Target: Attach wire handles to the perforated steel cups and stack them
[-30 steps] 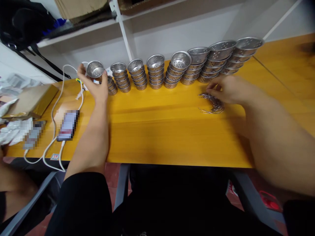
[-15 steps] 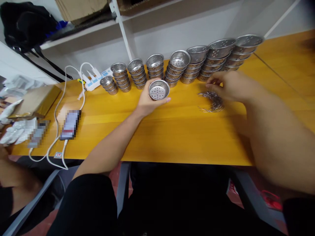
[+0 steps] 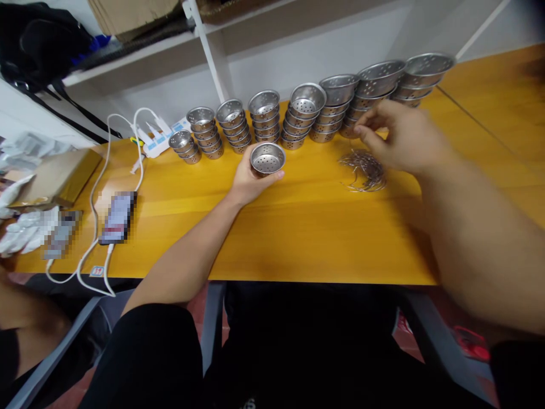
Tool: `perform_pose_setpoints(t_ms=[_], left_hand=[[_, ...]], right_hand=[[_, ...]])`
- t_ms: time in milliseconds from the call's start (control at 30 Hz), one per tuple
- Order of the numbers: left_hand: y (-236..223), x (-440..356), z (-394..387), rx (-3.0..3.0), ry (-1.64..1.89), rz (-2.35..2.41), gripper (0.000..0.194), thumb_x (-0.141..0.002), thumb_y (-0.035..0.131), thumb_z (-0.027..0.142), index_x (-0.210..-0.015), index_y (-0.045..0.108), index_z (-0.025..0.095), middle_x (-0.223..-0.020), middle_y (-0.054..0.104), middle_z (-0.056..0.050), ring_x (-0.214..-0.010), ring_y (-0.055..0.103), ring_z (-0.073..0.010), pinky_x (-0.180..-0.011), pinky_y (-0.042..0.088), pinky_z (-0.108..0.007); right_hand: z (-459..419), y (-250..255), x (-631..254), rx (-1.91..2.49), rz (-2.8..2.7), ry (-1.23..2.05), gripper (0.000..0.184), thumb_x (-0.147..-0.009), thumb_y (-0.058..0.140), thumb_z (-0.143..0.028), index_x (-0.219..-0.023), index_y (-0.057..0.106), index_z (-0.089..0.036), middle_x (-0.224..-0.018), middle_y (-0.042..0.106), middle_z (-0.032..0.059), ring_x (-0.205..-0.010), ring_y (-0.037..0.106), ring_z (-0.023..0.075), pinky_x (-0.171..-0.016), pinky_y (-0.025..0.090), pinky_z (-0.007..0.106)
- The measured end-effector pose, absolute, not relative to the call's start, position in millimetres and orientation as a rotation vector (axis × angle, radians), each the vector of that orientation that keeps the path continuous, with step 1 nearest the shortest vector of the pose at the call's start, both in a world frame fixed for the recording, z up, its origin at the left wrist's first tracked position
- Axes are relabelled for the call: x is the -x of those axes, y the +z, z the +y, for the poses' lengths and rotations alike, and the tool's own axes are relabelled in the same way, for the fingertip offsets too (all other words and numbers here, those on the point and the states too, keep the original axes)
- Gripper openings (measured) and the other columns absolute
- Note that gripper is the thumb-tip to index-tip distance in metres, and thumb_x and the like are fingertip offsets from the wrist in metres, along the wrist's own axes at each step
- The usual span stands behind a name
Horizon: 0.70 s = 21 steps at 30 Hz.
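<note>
A small perforated metal cup (image 3: 267,160) rests in my left hand (image 3: 248,180), mouth up and tilted toward me, with fingers and thumb wrapped round its side. Above a loose pile of thin, curved metal wires (image 3: 369,173) is my right hand (image 3: 398,133), its thumb and forefinger pinched together. A fine strand seems to rise from the pile to these fingertips, though it is blurred. Behind both hands stand several stacks of like perforated cups, such as the middle stack (image 3: 264,116), running from small at the left to wide bowls (image 3: 380,78) at the right.
A white power strip (image 3: 164,139) with plugged-in cables lies at the back left. Two charging phones, one the nearer black phone (image 3: 118,217), a cardboard box (image 3: 59,176) and plastic bags (image 3: 28,230) occupy the left side. Another person's arm (image 3: 29,318) shows at lower left.
My right hand has risen slightly from the wire pile, and the pile's strands look more spread upward. My left hand with the cup has shifted slightly left and down in view.
</note>
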<state>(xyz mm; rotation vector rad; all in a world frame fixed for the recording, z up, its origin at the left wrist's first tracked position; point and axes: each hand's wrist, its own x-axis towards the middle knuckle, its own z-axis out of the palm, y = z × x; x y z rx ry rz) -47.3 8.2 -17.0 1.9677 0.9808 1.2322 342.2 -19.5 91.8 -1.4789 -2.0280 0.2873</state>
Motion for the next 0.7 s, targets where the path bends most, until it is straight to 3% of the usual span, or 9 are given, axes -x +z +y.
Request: perform_pose_setpoints(t_ms=[67, 133, 233, 400, 533, 600, 700], left_hand=[[-19.4, 47.8, 12.1, -1.905, 1.276, 0.95, 0.096, -0.098, 0.109, 0.071, -0.168, 0.057, 0.032, -0.173, 0.074, -0.017, -0.161, 0.081, -0.0368, -0.144, 0.068, -0.063], [-23.8, 48.1, 17.7, -1.838, 1.305, 0.908, 0.107, -0.086, 0.114, 0.083, -0.163, 0.06, 0.031, -0.165, 0.078, -0.015, -0.155, 0.083, -0.0372, -0.142, 0.068, -0.063], [-30.7, 48.5, 24.3, -1.783, 1.318, 0.828, 0.116, -0.077, 0.117, 0.087, -0.161, 0.062, 0.029, -0.16, 0.078, -0.014, -0.149, 0.084, -0.0367, -0.14, 0.069, -0.064], [-38.3, 50.1, 27.5, -1.827, 1.319, 0.778, 0.115, -0.083, 0.116, 0.083, -0.168, 0.058, 0.032, -0.166, 0.074, -0.015, -0.154, 0.081, -0.0381, -0.141, 0.068, -0.065], [-43.4, 51.7, 30.5, -1.872, 1.32, 0.788, 0.117, -0.086, 0.115, 0.081, -0.173, 0.054, 0.034, -0.17, 0.072, -0.016, -0.156, 0.08, -0.0388, -0.139, 0.069, -0.064], [-45.6, 52.0, 32.1, -1.884, 1.316, 0.808, 0.117, -0.087, 0.115, 0.081, -0.173, 0.052, 0.034, -0.17, 0.072, -0.016, -0.156, 0.08, -0.0383, -0.139, 0.07, -0.063], [-47.8, 51.9, 34.0, -1.887, 1.33, 0.802, 0.117, -0.087, 0.113, 0.084, -0.172, 0.051, 0.035, -0.169, 0.071, -0.015, -0.154, 0.08, -0.0373, -0.139, 0.069, -0.063]], right_hand=[[-16.4, 82.4, -337.2, 1.322, -1.942, 0.308, 0.026, -0.124, 0.072, -0.055, -0.12, 0.066, -0.029, -0.138, 0.096, 0.0214, -0.127, 0.095, 0.0379, -0.119, 0.074, 0.056], [-9.8, 69.7, -331.0, 1.08, -1.815, 0.326, 0.052, -0.121, 0.078, -0.08, -0.118, 0.061, -0.031, -0.129, 0.097, 0.0219, -0.117, 0.098, 0.0379, -0.105, 0.079, 0.055], [0.4, 53.9, -318.9, 0.819, -1.69, 0.348, 0.071, -0.118, 0.075, -0.101, -0.119, 0.056, -0.032, -0.114, 0.096, 0.0212, -0.101, 0.099, 0.0352, -0.091, 0.079, 0.052], [7.3, 43.9, -301.4, 0.721, -1.565, 0.361, 0.071, -0.116, 0.078, -0.102, -0.12, 0.056, -0.034, -0.093, 0.088, 0.0112, -0.081, 0.092, 0.0295, -0.08, 0.075, 0.049], [10.1, 35.8, -300.4, 0.797, -1.57, 0.451, 0.078, -0.108, 0.084, -0.107, -0.117, 0.065, -0.032, -0.091, 0.085, 0.0098, -0.061, 0.074, 0.0211, -0.06, 0.059, 0.041], [10.4, 32.3, -302.7, 0.862, -1.598, 0.527, 0.072, -0.108, 0.091, -0.099, -0.116, 0.073, -0.029, -0.093, 0.087, 0.0113, -0.055, 0.065, 0.0174, -0.057, 0.052, 0.04], [8.5, 31.8, -305.5, 0.921, -1.613, 0.576, 0.045, -0.112, 0.103, -0.067, -0.11, 0.085, -0.026, -0.095, 0.09, 0.0121, -0.057, 0.06, 0.0156, -0.06, 0.05, 0.04]])
